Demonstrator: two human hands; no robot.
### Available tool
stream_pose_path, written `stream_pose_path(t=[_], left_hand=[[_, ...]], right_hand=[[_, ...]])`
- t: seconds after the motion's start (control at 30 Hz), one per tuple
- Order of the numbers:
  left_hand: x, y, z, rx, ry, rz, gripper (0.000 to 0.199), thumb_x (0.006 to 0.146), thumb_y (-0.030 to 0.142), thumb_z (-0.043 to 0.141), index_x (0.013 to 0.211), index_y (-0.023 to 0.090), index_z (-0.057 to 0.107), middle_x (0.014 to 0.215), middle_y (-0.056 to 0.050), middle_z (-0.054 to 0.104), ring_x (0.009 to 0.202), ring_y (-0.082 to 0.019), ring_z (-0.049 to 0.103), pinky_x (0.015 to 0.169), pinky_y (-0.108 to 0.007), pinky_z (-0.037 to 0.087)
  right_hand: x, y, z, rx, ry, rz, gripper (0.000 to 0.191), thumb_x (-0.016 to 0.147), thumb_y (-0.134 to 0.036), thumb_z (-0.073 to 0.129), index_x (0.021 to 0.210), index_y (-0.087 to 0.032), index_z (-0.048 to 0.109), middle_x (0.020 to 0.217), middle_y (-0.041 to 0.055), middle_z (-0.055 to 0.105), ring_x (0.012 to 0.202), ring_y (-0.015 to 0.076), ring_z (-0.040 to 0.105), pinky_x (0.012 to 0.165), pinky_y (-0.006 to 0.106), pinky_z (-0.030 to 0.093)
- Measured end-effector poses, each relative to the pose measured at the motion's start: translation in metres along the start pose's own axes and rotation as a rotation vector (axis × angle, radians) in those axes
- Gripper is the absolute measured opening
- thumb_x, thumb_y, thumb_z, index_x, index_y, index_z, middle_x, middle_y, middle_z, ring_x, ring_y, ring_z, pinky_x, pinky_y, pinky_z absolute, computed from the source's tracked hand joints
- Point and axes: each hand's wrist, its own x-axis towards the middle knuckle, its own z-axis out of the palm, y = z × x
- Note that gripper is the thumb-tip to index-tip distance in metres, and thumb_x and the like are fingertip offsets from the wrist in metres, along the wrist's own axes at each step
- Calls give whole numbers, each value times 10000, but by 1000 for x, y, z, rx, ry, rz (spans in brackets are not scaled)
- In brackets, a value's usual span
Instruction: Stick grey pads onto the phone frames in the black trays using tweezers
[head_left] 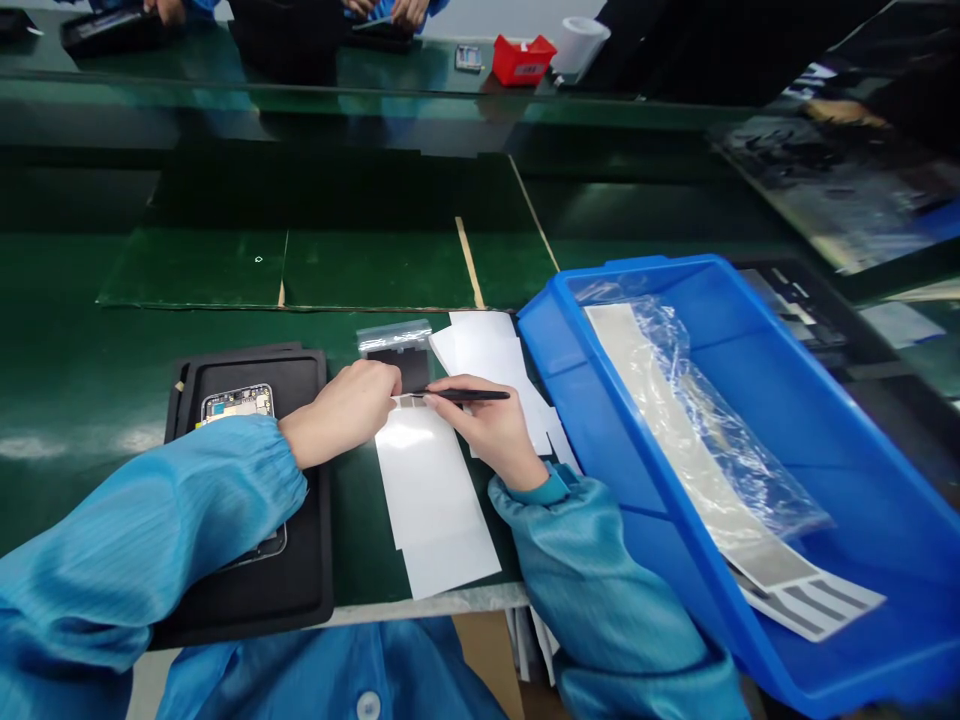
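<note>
Black tweezers (484,395) lie in my right hand (499,430), pinched between thumb and fingers, their tip pointing left. That tip meets the upper edge of a white sheet (431,480), where small grey pieces (409,402) sit in a row. My left hand (345,410) is closed with its fingertips at the sheet's upper left corner; what they pinch is hidden. Just beyond the hands is a clear zip bag (394,335) with a dark piece (405,367) by it. Under my left forearm, an opened phone (240,400) rests on a black tray (307,540), partly covered by my sleeve.
On the right stands a blue bin (630,480) holding plastic-wrapped strips (675,430). More white papers (487,350) lie against its left side. A raised green board (360,265) spans the bench behind. Across it, co-workers' hands (409,12) appear near a red box (523,60).
</note>
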Motion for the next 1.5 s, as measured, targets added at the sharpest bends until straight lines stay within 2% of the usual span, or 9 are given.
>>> stream_pose_path(t=[0.57, 0.97, 1.13, 1.23, 1.3, 1.4, 1.43, 1.5], left_hand=[[-2, 1, -2, -9, 2, 29, 188, 834, 74, 537, 894, 178, 682, 869, -61, 708, 830, -219, 653, 631, -288, 389], [-1, -4, 2, -29, 12, 40, 179, 825, 81, 537, 881, 182, 674, 856, -62, 695, 783, -209, 634, 631, -284, 397], [-2, -4, -1, -48, 8, 59, 234, 809, 58, 510, 901, 179, 689, 880, -70, 706, 810, -215, 648, 646, -286, 408], [-14, -3, -17, -77, 3, 96, 276, 792, 61, 542, 971, 188, 709, 965, -56, 730, 882, -205, 666, 690, -270, 430], [-27, -2, -31, -153, -8, 121, 247, 811, 153, 614, 1031, 197, 715, 963, -36, 737, 844, -188, 668, 691, -261, 435], [-50, -2, -46, -327, 4, 93, 296, 832, 405, 684, 1042, 202, 728, 834, -8, 720, 706, -159, 633, 640, -257, 422], [-58, -2, -48, -371, 17, 73, 306, 832, 449, 680, 1008, 205, 736, 780, 3, 703, 674, -151, 615, 622, -254, 412], [-71, -4, -48, -423, 49, 43, 244, 843, 432, 660, 907, 212, 743, 698, 23, 669, 630, -133, 582, 598, -246, 391]], right_hand=[[1, -2, 0, -27, -1, -3, 142, 797, -335, 791, 874, -216, 783, 918, 55, 804, 831, 231, 751, 812, 384, 627], [1, 1, 1, 37, 22, 35, 147, 784, -329, 804, 870, -211, 786, 898, 50, 801, 833, 219, 744, 796, 367, 620], [3, -5, -2, 83, 69, 50, 115, 757, -305, 819, 823, -217, 783, 858, 46, 797, 811, 217, 741, 782, 366, 619], [2, -16, -5, 109, 122, 55, 99, 742, -293, 824, 789, -218, 778, 833, 45, 793, 788, 214, 738, 755, 354, 617], [-1, -26, -5, 120, 135, 50, 103, 736, -295, 830, 785, -220, 779, 827, 46, 792, 777, 215, 739, 738, 351, 617], [-9, -44, 0, 135, 105, 30, 110, 734, -290, 841, 806, -228, 785, 834, 45, 796, 778, 220, 747, 746, 356, 625], [-13, -50, 3, 142, 91, 23, 107, 734, -285, 843, 807, -230, 787, 834, 44, 797, 779, 221, 749, 748, 356, 628], [-20, -61, 10, 159, 59, 15, 93, 738, -273, 843, 803, -235, 788, 833, 42, 798, 779, 219, 753, 743, 348, 633]])
